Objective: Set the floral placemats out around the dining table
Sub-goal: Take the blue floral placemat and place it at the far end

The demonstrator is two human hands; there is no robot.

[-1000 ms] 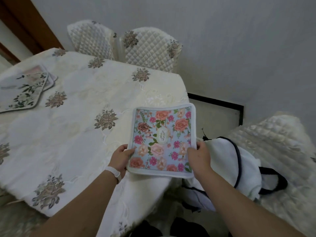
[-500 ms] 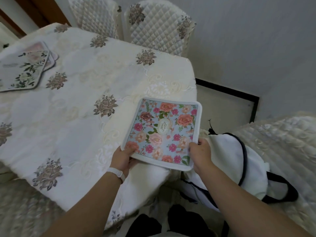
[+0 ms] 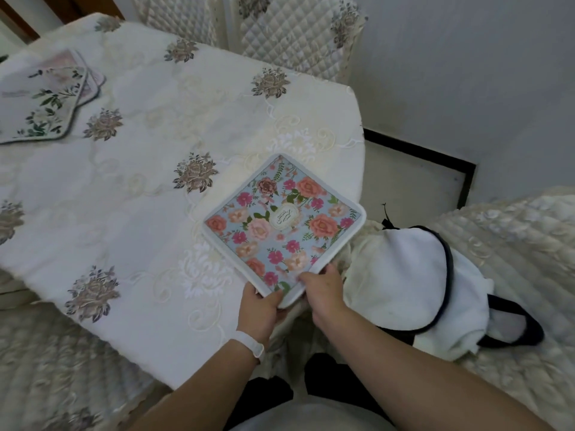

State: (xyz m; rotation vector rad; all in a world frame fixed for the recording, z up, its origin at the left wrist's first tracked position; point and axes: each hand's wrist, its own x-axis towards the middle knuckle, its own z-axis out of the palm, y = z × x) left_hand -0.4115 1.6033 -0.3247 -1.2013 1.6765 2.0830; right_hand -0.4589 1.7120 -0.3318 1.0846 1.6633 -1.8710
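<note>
Head view. A blue floral placemat (image 3: 283,223) sits at the right-hand edge of the worktop (image 3: 140,188), turned corner-on, its right corner at or just past that edge. Whether it lies fully flat cannot be told. The left hand (image 3: 259,309) grips the mat's near corner, thumb on top and fingers curled beneath. The right hand (image 3: 323,290) pinches the adjoining edge of the same corner.

Progress, as judged: this mat is being set but is not yet squared or released. At the far left of the worktop, two pale floral mats (image 3: 40,101) overlap in a stack and are not laid out singly. No other mat shows on the worktop, so most places appear unserved.

Container: a white bag with dark trim (image 3: 404,281) lies on a quilted chair (image 3: 513,244) just right of the worktop. Its contents are hidden.
</note>
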